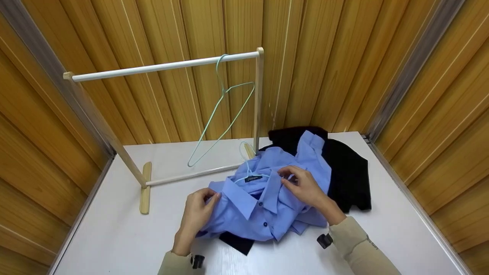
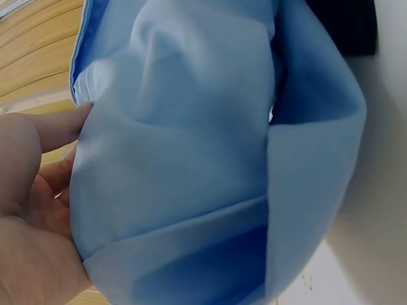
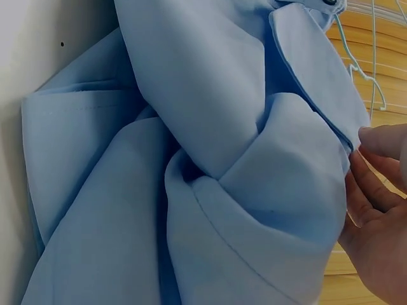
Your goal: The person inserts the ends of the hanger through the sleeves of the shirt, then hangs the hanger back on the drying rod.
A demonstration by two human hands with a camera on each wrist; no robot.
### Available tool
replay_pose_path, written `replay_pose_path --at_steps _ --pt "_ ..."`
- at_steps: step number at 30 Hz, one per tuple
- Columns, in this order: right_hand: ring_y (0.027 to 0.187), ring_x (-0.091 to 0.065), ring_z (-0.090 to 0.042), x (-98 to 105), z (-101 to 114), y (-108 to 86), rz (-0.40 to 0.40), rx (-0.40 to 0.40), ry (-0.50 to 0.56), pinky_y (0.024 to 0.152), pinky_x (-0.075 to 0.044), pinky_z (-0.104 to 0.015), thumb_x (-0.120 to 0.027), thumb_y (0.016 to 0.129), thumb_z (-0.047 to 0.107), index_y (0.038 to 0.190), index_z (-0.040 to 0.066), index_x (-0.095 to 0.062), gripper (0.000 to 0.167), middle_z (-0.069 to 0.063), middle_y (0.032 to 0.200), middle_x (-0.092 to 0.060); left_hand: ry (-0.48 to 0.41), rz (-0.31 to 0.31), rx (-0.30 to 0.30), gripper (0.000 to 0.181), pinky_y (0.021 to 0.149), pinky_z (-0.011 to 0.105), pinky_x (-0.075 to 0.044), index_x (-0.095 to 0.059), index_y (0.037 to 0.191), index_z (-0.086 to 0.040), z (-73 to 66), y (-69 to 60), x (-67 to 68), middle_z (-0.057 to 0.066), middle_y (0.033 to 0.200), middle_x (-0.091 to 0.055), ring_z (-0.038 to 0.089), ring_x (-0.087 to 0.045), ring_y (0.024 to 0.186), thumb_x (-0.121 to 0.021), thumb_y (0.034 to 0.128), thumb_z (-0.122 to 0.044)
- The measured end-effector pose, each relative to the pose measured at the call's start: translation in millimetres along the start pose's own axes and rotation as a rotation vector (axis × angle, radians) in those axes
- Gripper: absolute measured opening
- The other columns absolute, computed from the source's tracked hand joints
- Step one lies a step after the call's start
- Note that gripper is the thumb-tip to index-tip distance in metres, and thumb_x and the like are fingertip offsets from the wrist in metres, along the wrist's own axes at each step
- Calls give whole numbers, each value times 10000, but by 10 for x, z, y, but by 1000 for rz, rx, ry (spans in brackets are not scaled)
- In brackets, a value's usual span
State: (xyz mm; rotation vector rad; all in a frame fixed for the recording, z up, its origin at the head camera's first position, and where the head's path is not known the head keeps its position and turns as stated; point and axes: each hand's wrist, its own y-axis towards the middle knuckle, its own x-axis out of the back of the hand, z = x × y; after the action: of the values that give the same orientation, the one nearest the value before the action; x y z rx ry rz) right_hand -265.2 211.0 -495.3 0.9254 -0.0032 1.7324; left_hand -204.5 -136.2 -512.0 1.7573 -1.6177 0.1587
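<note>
Now your left hand (image 1: 196, 212) and right hand (image 1: 305, 187) are pinching the shirt (image 1: 271, 191), probably settling its hanger (image 1: 249, 172); next, likely, comes level lifting.

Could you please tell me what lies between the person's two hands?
In the head view, the blue shirt collar, its black label and part of a wire hanger lie between left hand and right hand.

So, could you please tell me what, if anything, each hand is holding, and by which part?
Both hold the blue button-up shirt: the left hand pinches its shoulder, the right hand its collar's outer edge.
</note>
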Motion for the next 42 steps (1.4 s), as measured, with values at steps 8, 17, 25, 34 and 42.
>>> replay_pose_path --at_steps 8,17,25,34,42 --pt "951 -635 -194 89 -56 -48 -19 4 10 790 -548 -347 -720 962 40 1095 61 -727 134 -29 1047 -704 7 -26 29 142 611 289 -468 -724 810 -53 37 -3 -13 -21 734 -648 114 -548 659 -749 944 -92" --pt "985 -629 -221 201 -77 -101 -26 -28 -11 850 -541 -442 -709 970 38 1086 42 -726 118 -45 1061 -699 17 -58 76 141 633 318 -474 -718 825 -41 90 -29 -5 -4 740 -649 133 -554 669 -741 952 -99" --pt "1017 -633 -251 260 -114 -129 -54 -64 -34 906 -518 -527 -736 929 -9 1067 36 -729 145 -30 1075 -699 8 -83 147 120 616 285 -458 -728 859 -32 145 -41 36 -1 745 -647 135 -546 662 -723 964 -90" --pt "1132 -623 -293 335 -201 -176 -90 -128 -74 996 -455 -544 -731 938 7 1130 16 -721 192 -64 1137 -701 9 -130 187 132 620 301 -453 -741 879 -35 188 -71 128 3 747 -656 147 -553 660 -722 972 -127" --pt "1188 -598 -365 404 -280 -203 -110 -167 -126 1006 -441 -553 -638 970 -45 1174 -17 -702 215 -144 1190 -691 37 -179 218 124 643 326 -449 -741 886 -27 219 -90 199 24 770 -663 166 -555 685 -724 967 -119"
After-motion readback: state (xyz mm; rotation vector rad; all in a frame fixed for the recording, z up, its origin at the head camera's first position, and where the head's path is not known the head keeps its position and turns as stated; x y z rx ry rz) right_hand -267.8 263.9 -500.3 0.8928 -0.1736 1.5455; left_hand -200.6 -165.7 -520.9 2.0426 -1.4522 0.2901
